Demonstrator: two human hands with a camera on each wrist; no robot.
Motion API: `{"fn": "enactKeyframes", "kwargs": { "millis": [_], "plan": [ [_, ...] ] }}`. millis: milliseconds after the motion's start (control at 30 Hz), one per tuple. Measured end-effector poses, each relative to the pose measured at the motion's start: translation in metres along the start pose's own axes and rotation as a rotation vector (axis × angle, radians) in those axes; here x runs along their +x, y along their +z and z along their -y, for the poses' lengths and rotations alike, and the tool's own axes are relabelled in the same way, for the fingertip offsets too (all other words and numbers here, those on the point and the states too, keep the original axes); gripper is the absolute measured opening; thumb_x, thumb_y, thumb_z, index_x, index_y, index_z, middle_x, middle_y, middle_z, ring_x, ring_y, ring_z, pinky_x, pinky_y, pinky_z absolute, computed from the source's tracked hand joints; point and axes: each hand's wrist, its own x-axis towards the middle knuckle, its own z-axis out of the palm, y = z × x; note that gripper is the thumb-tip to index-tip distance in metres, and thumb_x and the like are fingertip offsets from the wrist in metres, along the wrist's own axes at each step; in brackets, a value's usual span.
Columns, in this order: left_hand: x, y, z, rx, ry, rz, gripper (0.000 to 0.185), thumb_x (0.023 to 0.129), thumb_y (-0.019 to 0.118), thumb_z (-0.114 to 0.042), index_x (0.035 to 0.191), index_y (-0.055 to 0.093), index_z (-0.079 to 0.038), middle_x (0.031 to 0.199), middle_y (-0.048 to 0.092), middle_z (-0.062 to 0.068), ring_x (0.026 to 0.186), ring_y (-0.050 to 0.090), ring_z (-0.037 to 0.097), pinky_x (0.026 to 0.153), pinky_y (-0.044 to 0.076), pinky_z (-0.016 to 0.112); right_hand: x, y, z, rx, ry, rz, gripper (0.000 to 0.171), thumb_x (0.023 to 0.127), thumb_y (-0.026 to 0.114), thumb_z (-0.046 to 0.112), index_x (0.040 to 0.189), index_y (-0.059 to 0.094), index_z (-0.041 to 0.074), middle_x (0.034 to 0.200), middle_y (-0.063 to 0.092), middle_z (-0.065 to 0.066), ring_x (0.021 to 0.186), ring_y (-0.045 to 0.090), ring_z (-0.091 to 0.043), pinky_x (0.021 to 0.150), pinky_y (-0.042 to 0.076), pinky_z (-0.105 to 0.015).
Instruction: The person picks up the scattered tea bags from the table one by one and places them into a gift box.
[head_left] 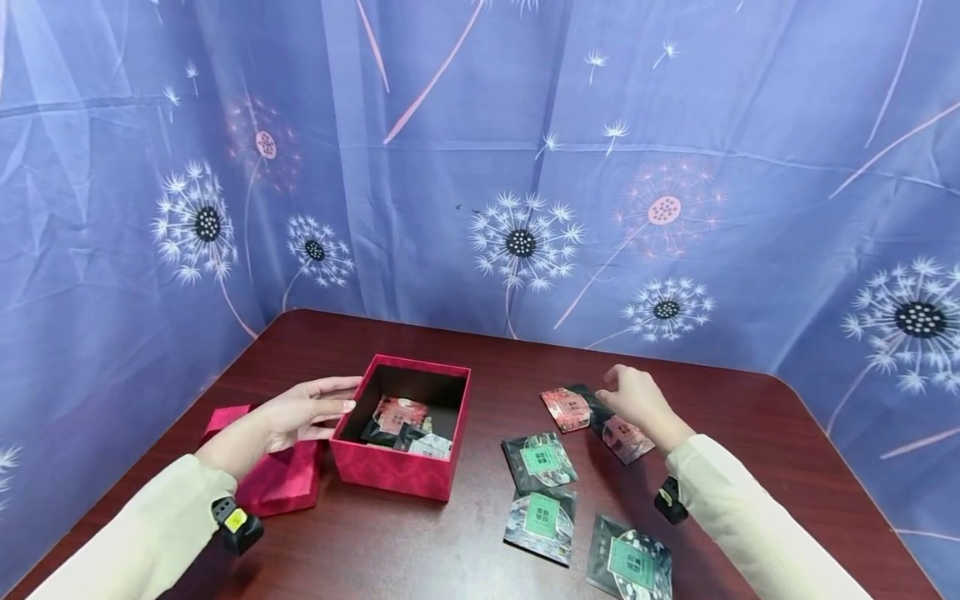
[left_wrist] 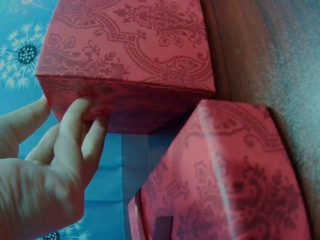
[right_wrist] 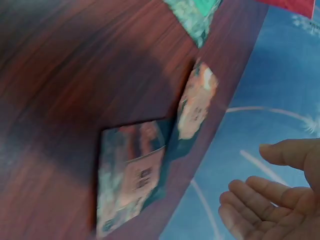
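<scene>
Fingers of the left hand (head_left: pixel 288 417), nearly straight, press the left wall of an open red gift box (head_left: pixel 405 427) at centre frame, apparently to steady it; sachets lie inside. The right hand (head_left: pixel 637 400), loosely open and holding nothing, hovers over red-labelled tea sachets (head_left: pixel 567 408) at centre right, green-labelled sachets (head_left: pixel 542 461) below, box lid (head_left: pixel 279 483) lower left.

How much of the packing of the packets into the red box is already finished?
Done: a few packets lie in the red box. In hand: left hand touches the box; right hand, empty, hovers over the pink packets. Left: five packets on the table, lid off.
</scene>
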Motion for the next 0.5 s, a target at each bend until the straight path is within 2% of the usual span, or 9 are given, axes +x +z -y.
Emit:
{"fn": "enactKeyframes", "kwargs": {
  "millis": [233, 367, 433, 500],
  "plan": [
    [-0.001, 0.000, 0.001, -0.007, 0.004, 0.000, 0.069, 0.094, 0.058, -0.025, 0.150, 0.023, -0.004, 0.147, 0.035, 0.025, 0.126, 0.047, 0.028, 0.093, 0.049, 0.040, -0.004, 0.006, -0.028, -0.022, 0.067, 0.070, 0.041, 0.084, 0.065, 0.016, 0.107, 0.054, -0.016, 0.098, 0.062, -0.030, 0.090, 0.059, -0.041, 0.075, 0.049, -0.049],
    [-0.001, 0.001, 0.001, -0.012, 0.005, -0.002, 0.069, 0.094, 0.059, -0.025, 0.150, 0.024, -0.004, 0.147, 0.036, 0.026, 0.125, 0.048, 0.028, 0.094, 0.049, 0.041, -0.004, 0.009, -0.042, -0.047, 0.097, 0.122, 0.048, 0.083, 0.064, 0.017, 0.111, 0.051, -0.020, 0.103, 0.059, -0.034, 0.094, 0.058, -0.043, 0.078, 0.049, -0.050],
    [-0.001, 0.001, 0.001, -0.012, 0.005, -0.006, 0.069, 0.094, 0.059, -0.025, 0.150, 0.024, -0.005, 0.147, 0.036, 0.026, 0.125, 0.048, 0.029, 0.093, 0.050, 0.040, -0.004, 0.012, -0.048, -0.060, 0.094, 0.125, 0.046, 0.082, 0.065, 0.018, 0.107, 0.052, -0.019, 0.098, 0.060, -0.032, 0.090, 0.058, -0.041, 0.077, 0.049, -0.048],
    [-0.001, 0.001, 0.001, -0.011, 0.004, -0.009, 0.069, 0.094, 0.059, -0.025, 0.150, 0.024, -0.005, 0.147, 0.036, 0.026, 0.126, 0.047, 0.029, 0.093, 0.050, 0.040, -0.004, 0.016, -0.054, -0.065, 0.086, 0.116, 0.036, 0.080, 0.066, 0.018, 0.094, 0.056, -0.014, 0.086, 0.060, -0.025, 0.080, 0.056, -0.035, 0.071, 0.047, -0.043]
  ]
}}
